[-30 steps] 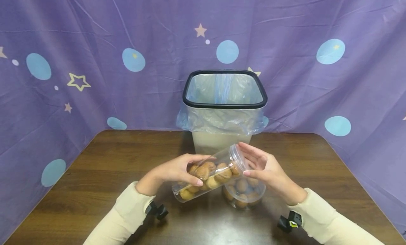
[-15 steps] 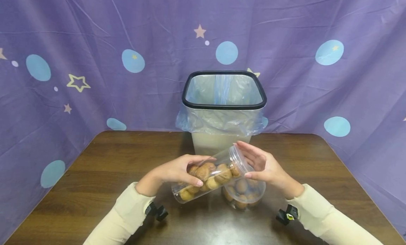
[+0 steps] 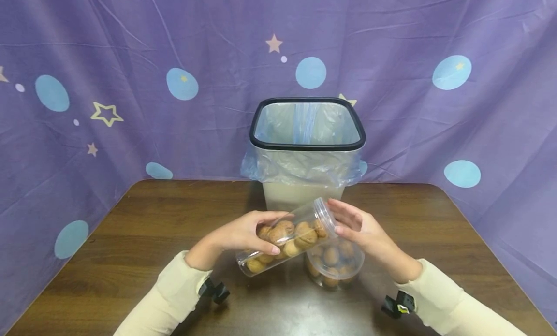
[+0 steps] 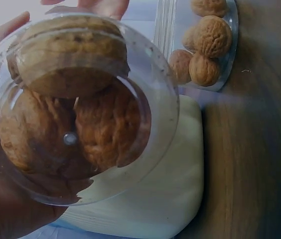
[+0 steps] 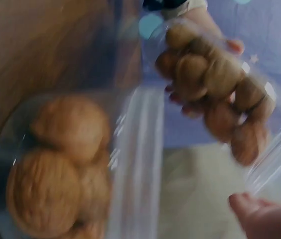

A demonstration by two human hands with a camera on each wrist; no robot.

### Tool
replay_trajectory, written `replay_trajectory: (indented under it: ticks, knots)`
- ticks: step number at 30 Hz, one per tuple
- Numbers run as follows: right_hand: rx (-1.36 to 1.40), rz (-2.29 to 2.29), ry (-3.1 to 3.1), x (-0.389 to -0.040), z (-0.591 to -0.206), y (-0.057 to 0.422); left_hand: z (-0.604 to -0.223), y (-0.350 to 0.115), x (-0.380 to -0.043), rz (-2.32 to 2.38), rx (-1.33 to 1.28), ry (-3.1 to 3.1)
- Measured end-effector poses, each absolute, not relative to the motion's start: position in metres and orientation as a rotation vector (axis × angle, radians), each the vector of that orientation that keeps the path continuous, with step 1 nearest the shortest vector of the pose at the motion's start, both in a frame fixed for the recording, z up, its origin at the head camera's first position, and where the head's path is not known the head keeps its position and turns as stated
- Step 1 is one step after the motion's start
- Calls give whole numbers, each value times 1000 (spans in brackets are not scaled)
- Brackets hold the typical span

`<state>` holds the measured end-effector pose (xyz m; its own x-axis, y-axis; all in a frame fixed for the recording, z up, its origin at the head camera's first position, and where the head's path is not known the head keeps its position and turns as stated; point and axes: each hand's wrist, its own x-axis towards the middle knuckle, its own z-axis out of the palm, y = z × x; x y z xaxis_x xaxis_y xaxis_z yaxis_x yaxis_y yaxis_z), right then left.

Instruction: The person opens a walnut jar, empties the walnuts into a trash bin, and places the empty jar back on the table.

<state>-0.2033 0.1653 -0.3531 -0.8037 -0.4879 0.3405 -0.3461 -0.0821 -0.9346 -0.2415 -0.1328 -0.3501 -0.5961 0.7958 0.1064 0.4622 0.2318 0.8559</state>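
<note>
My left hand (image 3: 243, 237) grips a clear plastic jar (image 3: 283, 267) of walnuts, which it holds tilted above the table with the lidded end raised to the right. The ridged clear lid (image 3: 325, 217) closes that end. Beside it is my right hand (image 3: 367, 229), its thumb close to the lid's lower edge and its fingers spread just off the far side. In the left wrist view the round jar base (image 4: 145, 172) faces the camera, with walnuts (image 4: 113, 127) behind it. A second clear jar (image 3: 335, 273) of walnuts stands upright on the table beneath the right hand.
Behind the hands stands a pale bin (image 3: 296, 193) with a black rim (image 3: 309, 147) and a bluish plastic liner (image 3: 304, 167) folded over it. The brown wooden table (image 3: 174, 210) reaches back to a purple curtain (image 3: 226, 84).
My right hand's fingers have loosened and shifted slightly right, off the lid. The left hand still holds the tilted jar in nearly the same place.
</note>
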Motion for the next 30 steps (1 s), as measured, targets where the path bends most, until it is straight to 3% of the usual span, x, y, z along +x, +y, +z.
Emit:
replay_trajectory:
  ticks: [5,10,21,30]
  knots:
    - [-630,-1982,2187,-191,-342,158,-350,-133,-240,1258,1158,2243]
    - [-505,-2024,2153,-185,-339,154,-350,-132,-239,1231,1149,2277]
    - [-448,-2078,2123,-183,-342,152,-350,-132,-238,1211,1171,2291]
    - [-558,-2130,2072,-186,-344,153,-348,-132,-238,1232,1187,2253]
